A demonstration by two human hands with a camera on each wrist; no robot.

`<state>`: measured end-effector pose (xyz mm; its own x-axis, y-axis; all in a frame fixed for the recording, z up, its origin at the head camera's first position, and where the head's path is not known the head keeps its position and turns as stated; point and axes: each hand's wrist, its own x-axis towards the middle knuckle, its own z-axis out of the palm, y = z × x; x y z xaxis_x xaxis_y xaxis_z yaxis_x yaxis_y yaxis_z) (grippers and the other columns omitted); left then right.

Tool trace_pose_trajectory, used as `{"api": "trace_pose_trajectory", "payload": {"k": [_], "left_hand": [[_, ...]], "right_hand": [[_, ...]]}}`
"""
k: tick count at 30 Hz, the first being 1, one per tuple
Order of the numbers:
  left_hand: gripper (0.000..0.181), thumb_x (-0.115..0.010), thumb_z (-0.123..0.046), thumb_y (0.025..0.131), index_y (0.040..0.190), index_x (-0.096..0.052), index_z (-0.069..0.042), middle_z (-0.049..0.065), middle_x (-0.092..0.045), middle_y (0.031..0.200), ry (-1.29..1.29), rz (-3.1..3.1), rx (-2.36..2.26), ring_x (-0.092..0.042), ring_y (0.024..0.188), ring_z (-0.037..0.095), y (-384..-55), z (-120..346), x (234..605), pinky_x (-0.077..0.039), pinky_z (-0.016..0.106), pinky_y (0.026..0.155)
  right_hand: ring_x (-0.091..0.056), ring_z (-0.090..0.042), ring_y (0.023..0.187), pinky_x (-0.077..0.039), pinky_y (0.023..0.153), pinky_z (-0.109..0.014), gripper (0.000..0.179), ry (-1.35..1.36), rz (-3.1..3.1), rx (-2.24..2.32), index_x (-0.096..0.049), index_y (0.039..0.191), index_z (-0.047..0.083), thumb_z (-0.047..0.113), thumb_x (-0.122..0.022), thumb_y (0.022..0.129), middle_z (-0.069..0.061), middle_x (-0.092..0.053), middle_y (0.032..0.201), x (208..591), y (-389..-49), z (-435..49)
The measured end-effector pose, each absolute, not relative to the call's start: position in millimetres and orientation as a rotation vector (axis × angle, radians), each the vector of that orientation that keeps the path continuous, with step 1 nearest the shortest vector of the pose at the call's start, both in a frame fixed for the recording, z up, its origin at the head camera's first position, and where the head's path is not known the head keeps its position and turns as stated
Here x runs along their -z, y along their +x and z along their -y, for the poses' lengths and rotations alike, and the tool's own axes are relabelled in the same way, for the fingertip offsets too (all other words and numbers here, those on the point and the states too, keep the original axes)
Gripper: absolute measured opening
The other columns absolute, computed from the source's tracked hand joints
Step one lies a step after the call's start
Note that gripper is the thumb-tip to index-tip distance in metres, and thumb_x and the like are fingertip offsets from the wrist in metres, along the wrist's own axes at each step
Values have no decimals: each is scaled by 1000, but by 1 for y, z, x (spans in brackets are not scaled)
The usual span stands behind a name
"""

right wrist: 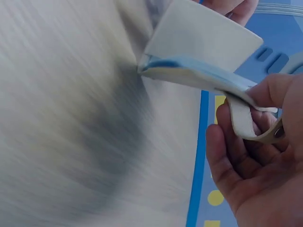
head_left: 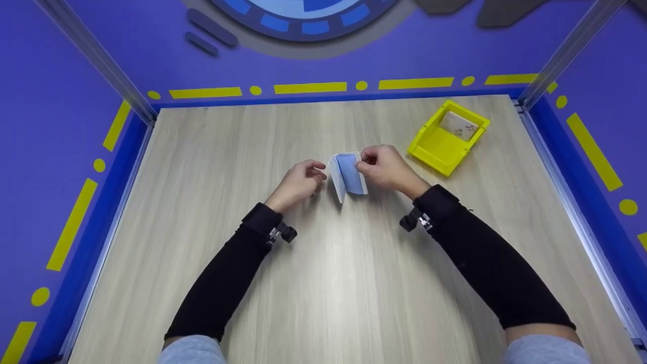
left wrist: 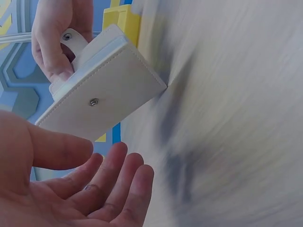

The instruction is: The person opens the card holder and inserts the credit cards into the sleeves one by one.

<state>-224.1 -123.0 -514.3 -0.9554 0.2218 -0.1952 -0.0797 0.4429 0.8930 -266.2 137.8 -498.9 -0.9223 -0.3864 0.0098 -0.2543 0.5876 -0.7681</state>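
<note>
A small white card holder with stitched edges and bluish sleeves inside stands partly spread above the table, one lower corner at or close to the wood. My right hand pinches its right cover between thumb and fingers. In the right wrist view its snap strap curls out among the fingers of that hand. The left hand is just left of the card holder, apart from it, its fingers loosely bent and holding nothing. A metal snap shows on the cover facing the left wrist camera.
At the back right of the wooden table sits a yellow bin. Inside it leans a pale flat item with a small printed pattern. Blue-purple panels with yellow marks border the table at the back and both sides.
</note>
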Motion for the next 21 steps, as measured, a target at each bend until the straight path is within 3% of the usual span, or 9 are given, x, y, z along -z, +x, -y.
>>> {"api": "trace_pose_trajectory", "payload": {"k": [12,16,21], "left_hand": [[29,-51,-13,113,132,-70,-2,20,-78,120,26,-2441,-1502,-73,117,38,-225,124,514,-49,24,81],[31,-55,-25,115,128,-73,-3,13,-77,113,-2,-2427,-1506,-76,112,32,-224,124,513,-54,25,79],[35,-60,-35,113,128,-75,-7,15,-79,114,4,-2474,-1452,-75,98,23,-224,125,512,-54,25,78]], "right_hand": [[-53,-21,73,-37,65,-32,20,-343,-2825,1114,-63,77,13,19,-70,94,0,-54,74,484,-259,-131],[-57,-22,76,-40,64,-32,20,-252,-2856,1004,-67,80,12,23,-72,97,-3,-59,78,477,-256,-125],[-57,-23,76,-40,62,-31,22,-130,-2786,988,-68,84,12,27,-73,100,-3,-57,80,469,-253,-122]]}}
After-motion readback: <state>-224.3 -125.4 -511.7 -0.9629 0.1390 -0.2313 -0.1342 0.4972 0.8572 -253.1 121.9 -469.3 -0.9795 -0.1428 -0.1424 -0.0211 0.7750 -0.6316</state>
